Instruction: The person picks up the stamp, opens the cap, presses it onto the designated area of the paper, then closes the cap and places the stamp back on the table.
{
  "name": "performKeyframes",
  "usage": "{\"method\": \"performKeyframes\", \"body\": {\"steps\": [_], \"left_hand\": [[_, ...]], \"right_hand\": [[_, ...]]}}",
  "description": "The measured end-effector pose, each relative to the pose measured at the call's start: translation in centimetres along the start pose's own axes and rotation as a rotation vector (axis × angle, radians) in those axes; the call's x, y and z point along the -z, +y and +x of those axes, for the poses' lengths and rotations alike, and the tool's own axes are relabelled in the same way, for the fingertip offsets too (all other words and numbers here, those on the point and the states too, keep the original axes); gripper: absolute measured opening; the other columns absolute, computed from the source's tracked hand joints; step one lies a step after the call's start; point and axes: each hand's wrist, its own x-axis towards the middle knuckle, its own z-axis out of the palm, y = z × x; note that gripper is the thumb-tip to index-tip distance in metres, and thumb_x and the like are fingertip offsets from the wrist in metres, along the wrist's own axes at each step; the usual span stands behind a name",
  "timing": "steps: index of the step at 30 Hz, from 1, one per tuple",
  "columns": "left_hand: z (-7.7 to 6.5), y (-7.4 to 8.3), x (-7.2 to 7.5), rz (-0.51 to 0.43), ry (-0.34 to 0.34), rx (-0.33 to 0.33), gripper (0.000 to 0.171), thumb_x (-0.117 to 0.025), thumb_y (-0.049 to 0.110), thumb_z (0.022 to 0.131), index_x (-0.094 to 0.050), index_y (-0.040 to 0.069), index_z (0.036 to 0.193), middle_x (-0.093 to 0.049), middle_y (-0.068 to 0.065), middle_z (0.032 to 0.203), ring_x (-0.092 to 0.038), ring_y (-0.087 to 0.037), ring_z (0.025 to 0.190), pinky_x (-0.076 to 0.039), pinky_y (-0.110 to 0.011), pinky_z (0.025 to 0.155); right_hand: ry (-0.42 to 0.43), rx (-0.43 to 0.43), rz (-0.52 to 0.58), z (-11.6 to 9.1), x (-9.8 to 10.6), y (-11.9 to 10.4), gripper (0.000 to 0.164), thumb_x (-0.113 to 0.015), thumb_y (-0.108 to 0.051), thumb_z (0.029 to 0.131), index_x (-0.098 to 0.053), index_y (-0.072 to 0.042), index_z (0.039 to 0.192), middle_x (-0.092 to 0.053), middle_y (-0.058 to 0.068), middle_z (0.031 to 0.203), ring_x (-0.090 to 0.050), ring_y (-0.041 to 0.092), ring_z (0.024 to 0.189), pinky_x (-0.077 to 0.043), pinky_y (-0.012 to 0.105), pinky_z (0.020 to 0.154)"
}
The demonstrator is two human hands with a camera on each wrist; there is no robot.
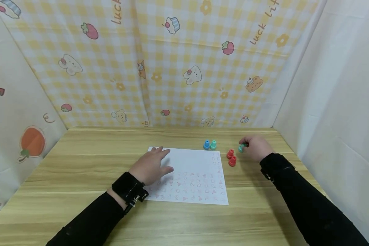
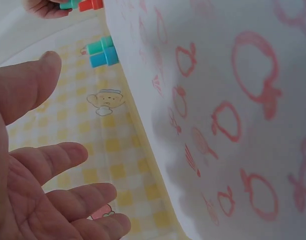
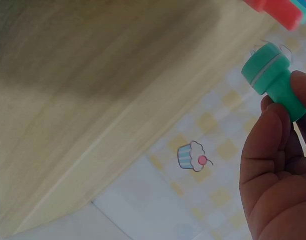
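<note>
Between thumb and fingers, my right hand (image 1: 257,147) pinches a green toy stamp (image 3: 274,77) by its narrow handle, at the right of the table. My left hand (image 1: 150,166) is over the left part of a white sheet of paper (image 1: 190,160), fingers spread and holding nothing. Rows of small red stamped outlines cover the sheet's lower half and right edge. Two red stamps (image 1: 232,161) stand just right of the paper. At its upper right corner, a blue stamp (image 1: 206,145) and a light green stamp (image 1: 213,145) stand side by side.
The wooden table (image 1: 104,150) ends at a yellow checked cloth (image 1: 172,95) hung behind it. White cloth walls stand at the left (image 1: 15,102) and right (image 1: 332,85) sides.
</note>
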Motion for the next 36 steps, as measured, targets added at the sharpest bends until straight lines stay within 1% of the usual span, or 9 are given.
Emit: {"method": "performKeyframes", "body": {"steps": [6,11,15,23,30,36], "left_hand": [[0.1,-0.1,-0.1,0.020,-0.018,0.021,0.071,-0.067,0.043,0.102,-0.044,0.007,0.159,-0.034,-0.028,0.167,-0.025,-0.051,0.157,-0.020,-0.062,0.129],[0.2,-0.2,-0.2,0.038,-0.017,0.028,0.072,-0.068,0.044,0.102,-0.045,0.007,0.159,-0.034,-0.027,0.167,-0.025,-0.051,0.157,-0.020,-0.062,0.129],[0.3,-0.3,-0.4,0.048,-0.019,0.032,0.073,-0.068,0.046,0.101,-0.045,0.008,0.160,-0.034,-0.027,0.168,-0.025,-0.051,0.158,-0.019,-0.062,0.129],[0.3,-0.2,-0.6,0.045,-0.030,0.036,0.074,-0.068,0.047,0.101,-0.044,0.008,0.160,-0.034,-0.027,0.167,-0.024,-0.050,0.158,-0.018,-0.062,0.130],[0.3,0.0,-0.7,0.054,-0.025,0.029,0.075,-0.068,0.048,0.101,-0.044,0.009,0.160,-0.035,-0.027,0.167,-0.025,-0.049,0.158,-0.019,-0.062,0.130],[0.4,0.2,-0.6,0.044,-0.026,0.040,0.075,-0.068,0.048,0.101,-0.044,0.009,0.160,-0.035,-0.026,0.167,-0.024,-0.049,0.158,-0.018,-0.062,0.130]], "right_hand": [[-0.043,0.010,-0.046,0.4,-0.9,0.2,0.023,-0.064,0.000,0.098,-0.074,0.005,0.118,-0.074,0.024,0.116,-0.068,0.033,0.103,-0.055,0.051,0.095],[-0.066,0.007,-0.067,0.4,-1.2,0.0,0.025,-0.064,-0.001,0.098,-0.073,0.005,0.120,-0.074,0.024,0.119,-0.068,0.035,0.107,-0.054,0.054,0.099],[-0.070,0.007,-0.079,0.6,-1.3,-0.1,0.025,-0.065,-0.001,0.097,-0.073,0.004,0.120,-0.074,0.022,0.119,-0.068,0.034,0.107,-0.053,0.054,0.101],[-0.082,-0.005,-0.082,0.9,-1.9,0.0,0.025,-0.066,0.001,0.095,-0.073,0.003,0.119,-0.074,0.022,0.118,-0.067,0.032,0.103,-0.053,0.053,0.100],[-0.082,-0.006,-0.090,1.0,-2.2,0.3,0.024,-0.066,0.002,0.096,-0.073,0.003,0.119,-0.075,0.021,0.115,-0.067,0.032,0.102,-0.054,0.053,0.100],[-0.087,-0.016,-0.082,1.0,-2.2,0.1,0.024,-0.066,0.002,0.096,-0.073,0.003,0.119,-0.074,0.021,0.116,-0.066,0.032,0.101,-0.054,0.053,0.099]]}}
